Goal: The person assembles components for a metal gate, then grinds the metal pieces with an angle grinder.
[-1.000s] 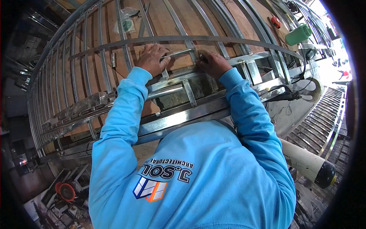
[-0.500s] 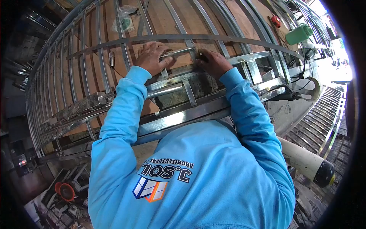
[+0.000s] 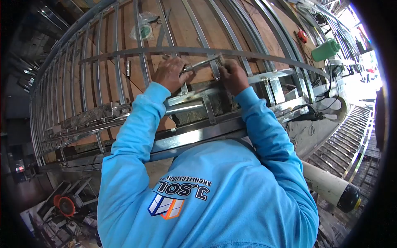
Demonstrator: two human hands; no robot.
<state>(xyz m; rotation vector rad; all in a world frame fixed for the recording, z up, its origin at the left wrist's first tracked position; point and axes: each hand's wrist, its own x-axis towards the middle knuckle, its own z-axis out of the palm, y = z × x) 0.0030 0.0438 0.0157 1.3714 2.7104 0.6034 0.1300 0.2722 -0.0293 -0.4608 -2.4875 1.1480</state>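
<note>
Silvery metal bars made up the frame (image 3: 193, 20) that I inspected remotely through the head camera; it lay over a brown board (image 3: 182, 22). Between the person's hands I noted a slender metal rod (image 3: 202, 63), slanting above the bars on the near side of a curved flat strip (image 3: 190, 50).

Left hand (image 3: 168, 73): half closed, fingers bent, thumb and fingers about the rod's near end. Right hand (image 3: 234, 76): fingers curled in beside the rod's far end; I could not tell whether they gripped it or only rested there.

Hazards, in my judgement: the rod could have rolled or slipped between the bars had either end been let go, its surface appearing smooth. I saw no fastening on the strip near the hands, so a sideways knock might have shifted it. Bare fingertips, working close to metal edges, risked a pinch or cut if the rod turned suddenly.

Further right I recorded a red tape measure (image 3: 302, 36) and a green bottle (image 3: 326, 50), both well apart from the hands.
</note>
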